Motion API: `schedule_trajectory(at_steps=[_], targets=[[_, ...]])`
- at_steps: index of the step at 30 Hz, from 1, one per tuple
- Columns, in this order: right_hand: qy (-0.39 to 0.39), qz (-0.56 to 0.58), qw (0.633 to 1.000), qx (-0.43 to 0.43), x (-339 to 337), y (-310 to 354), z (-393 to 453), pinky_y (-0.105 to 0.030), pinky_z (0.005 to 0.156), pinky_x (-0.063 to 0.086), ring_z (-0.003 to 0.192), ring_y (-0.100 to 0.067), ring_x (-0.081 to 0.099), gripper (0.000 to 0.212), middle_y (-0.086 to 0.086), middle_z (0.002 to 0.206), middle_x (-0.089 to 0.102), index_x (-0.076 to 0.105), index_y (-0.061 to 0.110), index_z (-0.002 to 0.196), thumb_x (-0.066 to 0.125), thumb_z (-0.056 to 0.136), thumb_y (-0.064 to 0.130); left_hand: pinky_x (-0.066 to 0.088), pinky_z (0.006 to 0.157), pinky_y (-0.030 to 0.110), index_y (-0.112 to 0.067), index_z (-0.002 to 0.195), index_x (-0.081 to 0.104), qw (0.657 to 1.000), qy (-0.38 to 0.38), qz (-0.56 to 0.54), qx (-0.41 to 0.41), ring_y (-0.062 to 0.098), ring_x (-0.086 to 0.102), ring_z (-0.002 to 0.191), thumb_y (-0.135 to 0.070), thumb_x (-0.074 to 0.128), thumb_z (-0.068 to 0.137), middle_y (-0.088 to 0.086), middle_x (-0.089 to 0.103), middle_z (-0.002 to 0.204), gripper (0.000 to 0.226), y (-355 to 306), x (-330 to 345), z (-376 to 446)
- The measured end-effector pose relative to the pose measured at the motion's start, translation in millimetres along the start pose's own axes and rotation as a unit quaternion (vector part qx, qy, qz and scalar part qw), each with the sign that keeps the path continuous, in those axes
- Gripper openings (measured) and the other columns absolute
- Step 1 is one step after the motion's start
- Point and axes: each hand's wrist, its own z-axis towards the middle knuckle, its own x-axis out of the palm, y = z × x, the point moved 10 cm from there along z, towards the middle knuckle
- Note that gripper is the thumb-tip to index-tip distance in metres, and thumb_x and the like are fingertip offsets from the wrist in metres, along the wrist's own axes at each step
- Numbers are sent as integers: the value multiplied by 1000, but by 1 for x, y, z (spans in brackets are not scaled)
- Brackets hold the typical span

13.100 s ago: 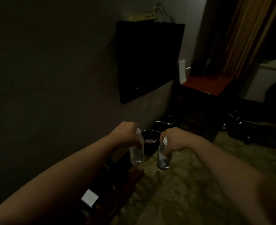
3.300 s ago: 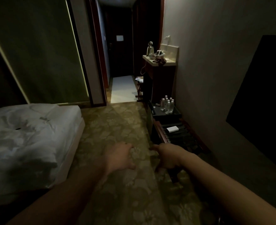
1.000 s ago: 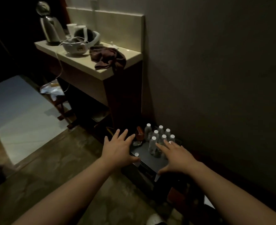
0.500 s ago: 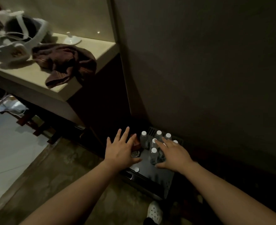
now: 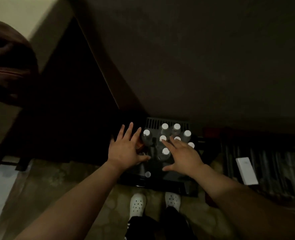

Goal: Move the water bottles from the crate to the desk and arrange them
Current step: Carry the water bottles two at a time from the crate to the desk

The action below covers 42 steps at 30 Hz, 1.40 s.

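Note:
A black plastic crate stands on the floor against the wall. Several clear water bottles with white caps stand upright in its far half. My left hand hovers over the crate's left side, fingers spread and straight, holding nothing. My right hand is spread above the bottles, its fingertips close to one white cap; part of the bottle group is hidden under it. A single loose cap or bottle top shows near the crate's front.
A dark cabinet with a pale counter top rises at the left, a brown cloth on it. A slatted luggage rack with a white box lies at the right. My white shoes stand on patterned carpet before the crate.
I have walked back from the desk without bottles and leaned over the crate. Both hands have come down closer to the bottles, still spread.

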Motion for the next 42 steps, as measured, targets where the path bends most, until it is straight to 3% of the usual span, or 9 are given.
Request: schedule_trajectory(at_steps=[9,16,20,23,26,30,34,38,42], targets=[[27,51,996,67,63,-2,33,-44,117,28,148,-25,20,98,-1,163,16,9,36,155,65,80,63,0,118,57,-43,152,-9,993,96,-40,63,23,-21,148,-78,65,64,-10,-18,162,119,1,88,61],[15,74,993,90,92,-8,56,-36,118,25,148,-23,19,77,2,162,20,19,31,155,61,92,45,16,120,51,-36,155,5,991,58,-39,118,24,-12,150,-74,66,68,-6,-4,165,113,-11,118,98],[-41,103,988,109,100,-15,60,-35,110,36,139,-26,36,59,-1,153,39,43,27,146,61,91,20,13,123,41,-28,156,15,986,39,-64,152,27,-1,151,-59,70,77,1,0,165,101,-24,125,106],[-107,112,982,112,95,-18,62,-38,95,47,122,-34,52,46,-7,134,57,60,19,132,63,87,9,22,118,35,-19,153,27,982,18,-96,160,32,24,144,-38,72,84,12,17,161,85,-28,124,113],[-119,103,982,109,93,-16,66,-38,89,47,115,-33,52,37,-9,124,60,62,16,127,59,90,12,42,103,40,-12,142,47,978,-19,-122,166,38,50,121,-23,71,86,18,45,142,62,-31,122,121],[-144,93,977,125,95,-17,64,-34,74,51,97,-32,58,27,-7,102,65,69,17,104,71,79,8,49,83,38,-17,131,55,982,-53,-72,168,32,56,102,-13,61,90,13,55,122,42,-34,118,115],[-167,82,974,128,96,-10,55,-27,58,50,78,-26,60,32,-2,82,62,70,20,86,83,61,6,47,77,36,-18,123,59,980,-49,-51,187,30,54,100,-10,57,88,9,55,118,36,-42,116,95],[-148,106,971,154,93,-8,39,-32,67,52,90,-27,60,26,-4,91,63,70,17,94,75,72,5,49,78,34,-20,124,56,984,-21,-45,171,28,54,105,-9,59,85,7,53,120,40,-40,110,79],[-131,129,967,176,78,-2,13,-34,85,49,110,-26,53,29,-5,111,60,66,15,111,65,83,8,48,81,31,-22,132,50,981,-14,-36,192,24,50,113,-23,59,90,4,51,124,43,-54,84,48]])
